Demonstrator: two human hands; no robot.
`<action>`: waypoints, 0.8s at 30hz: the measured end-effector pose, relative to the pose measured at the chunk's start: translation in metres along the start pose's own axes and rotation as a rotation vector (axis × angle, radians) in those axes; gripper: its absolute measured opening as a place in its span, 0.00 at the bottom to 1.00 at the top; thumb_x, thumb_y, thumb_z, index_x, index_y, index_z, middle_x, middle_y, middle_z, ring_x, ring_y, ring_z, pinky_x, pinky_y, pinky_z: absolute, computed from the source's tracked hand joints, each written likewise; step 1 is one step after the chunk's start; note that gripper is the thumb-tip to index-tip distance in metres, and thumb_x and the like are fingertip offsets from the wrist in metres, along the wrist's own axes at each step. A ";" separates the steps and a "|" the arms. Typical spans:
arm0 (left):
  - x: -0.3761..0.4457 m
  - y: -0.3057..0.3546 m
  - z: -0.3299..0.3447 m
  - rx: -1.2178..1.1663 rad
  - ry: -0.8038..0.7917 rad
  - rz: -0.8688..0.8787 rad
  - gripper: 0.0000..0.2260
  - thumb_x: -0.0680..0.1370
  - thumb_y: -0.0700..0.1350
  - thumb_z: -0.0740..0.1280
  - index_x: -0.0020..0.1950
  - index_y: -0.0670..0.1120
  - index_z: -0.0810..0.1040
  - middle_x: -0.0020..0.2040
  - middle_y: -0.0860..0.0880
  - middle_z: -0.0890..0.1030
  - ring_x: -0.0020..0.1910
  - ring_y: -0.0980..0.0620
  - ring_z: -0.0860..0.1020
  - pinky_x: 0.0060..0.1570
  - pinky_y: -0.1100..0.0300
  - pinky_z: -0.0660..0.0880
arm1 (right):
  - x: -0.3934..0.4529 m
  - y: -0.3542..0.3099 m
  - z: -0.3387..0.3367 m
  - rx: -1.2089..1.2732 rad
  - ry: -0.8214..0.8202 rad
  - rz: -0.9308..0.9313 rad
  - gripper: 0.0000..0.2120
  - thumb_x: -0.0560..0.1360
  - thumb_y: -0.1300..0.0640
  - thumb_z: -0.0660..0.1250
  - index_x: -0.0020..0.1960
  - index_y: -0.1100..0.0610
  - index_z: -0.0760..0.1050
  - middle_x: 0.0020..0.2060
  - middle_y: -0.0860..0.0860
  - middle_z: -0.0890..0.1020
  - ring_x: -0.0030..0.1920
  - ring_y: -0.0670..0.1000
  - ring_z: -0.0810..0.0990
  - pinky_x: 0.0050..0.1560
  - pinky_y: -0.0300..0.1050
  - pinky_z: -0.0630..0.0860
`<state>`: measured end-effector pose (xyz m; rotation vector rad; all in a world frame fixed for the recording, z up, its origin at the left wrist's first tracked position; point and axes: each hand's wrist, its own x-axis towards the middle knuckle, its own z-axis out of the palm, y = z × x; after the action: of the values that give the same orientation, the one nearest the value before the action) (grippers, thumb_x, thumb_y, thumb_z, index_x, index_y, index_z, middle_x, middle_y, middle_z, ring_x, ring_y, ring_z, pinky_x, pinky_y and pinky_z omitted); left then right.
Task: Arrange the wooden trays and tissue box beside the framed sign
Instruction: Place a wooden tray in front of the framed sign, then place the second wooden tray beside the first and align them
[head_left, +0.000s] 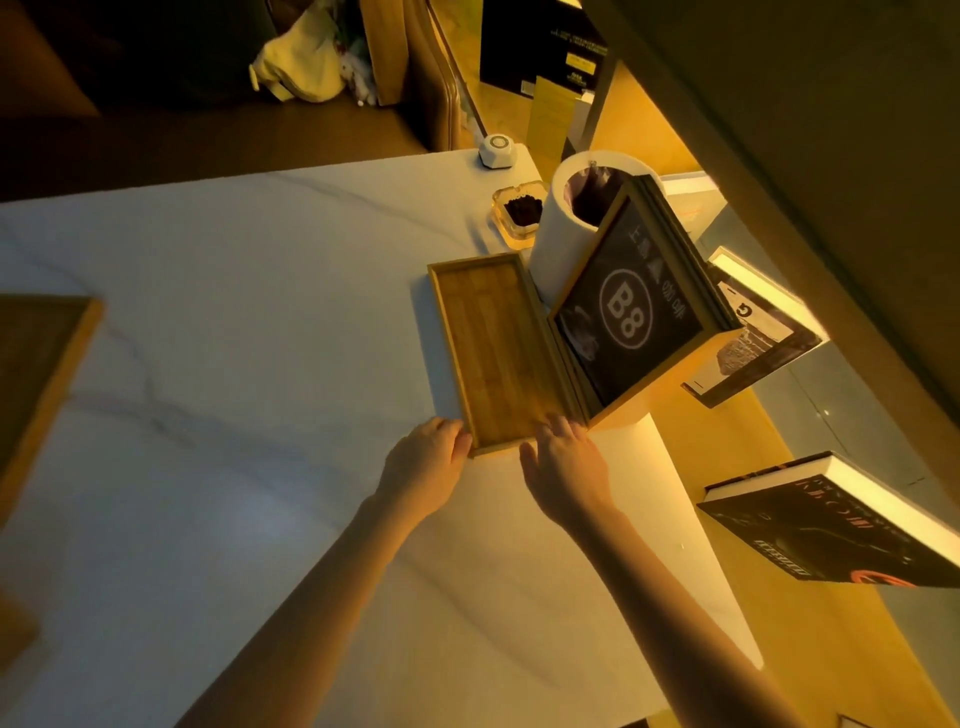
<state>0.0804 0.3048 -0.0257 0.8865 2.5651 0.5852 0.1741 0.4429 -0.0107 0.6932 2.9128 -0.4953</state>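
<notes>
A long, shallow wooden tray (493, 343) lies flat on the white marble table (234, 364), its right side against the framed sign (636, 306) marked "B8". My left hand (426, 462) grips the tray's near left corner. My right hand (566, 462) rests on the near right end, fingers on the rim. A second wooden tray (36, 358) shows partly at the left edge of the view. No tissue box can be made out.
Behind the sign stand a white cylindrical bin (566, 234) with a dark liner, a glass ashtray (519, 210) and a small white call button (496, 149). Books (831, 525) sit on lit shelves at the right. A sofa with a pale bag (301, 67) is beyond the table.
</notes>
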 end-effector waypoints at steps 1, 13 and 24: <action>-0.002 -0.003 -0.009 0.005 0.010 0.003 0.13 0.79 0.48 0.55 0.54 0.42 0.74 0.51 0.41 0.79 0.49 0.44 0.77 0.44 0.56 0.72 | 0.001 -0.009 -0.008 0.041 -0.004 -0.012 0.17 0.78 0.51 0.56 0.62 0.60 0.70 0.61 0.57 0.76 0.59 0.57 0.74 0.56 0.50 0.75; -0.077 -0.103 -0.157 0.092 0.198 -0.067 0.14 0.79 0.48 0.54 0.37 0.42 0.70 0.32 0.47 0.71 0.35 0.47 0.72 0.37 0.55 0.68 | 0.008 -0.183 -0.036 0.025 0.051 -0.292 0.15 0.79 0.54 0.54 0.51 0.63 0.75 0.42 0.55 0.80 0.41 0.52 0.79 0.43 0.45 0.77; -0.164 -0.270 -0.243 0.164 0.448 -0.157 0.15 0.78 0.46 0.57 0.60 0.40 0.71 0.51 0.38 0.80 0.47 0.39 0.78 0.43 0.50 0.73 | -0.010 -0.364 0.038 0.221 0.064 -0.399 0.14 0.78 0.54 0.55 0.59 0.59 0.70 0.54 0.57 0.78 0.55 0.57 0.75 0.51 0.52 0.74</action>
<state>-0.0439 -0.0585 0.0812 0.6507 3.0895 0.5870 0.0184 0.1189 0.0604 0.1401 3.0931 -0.8580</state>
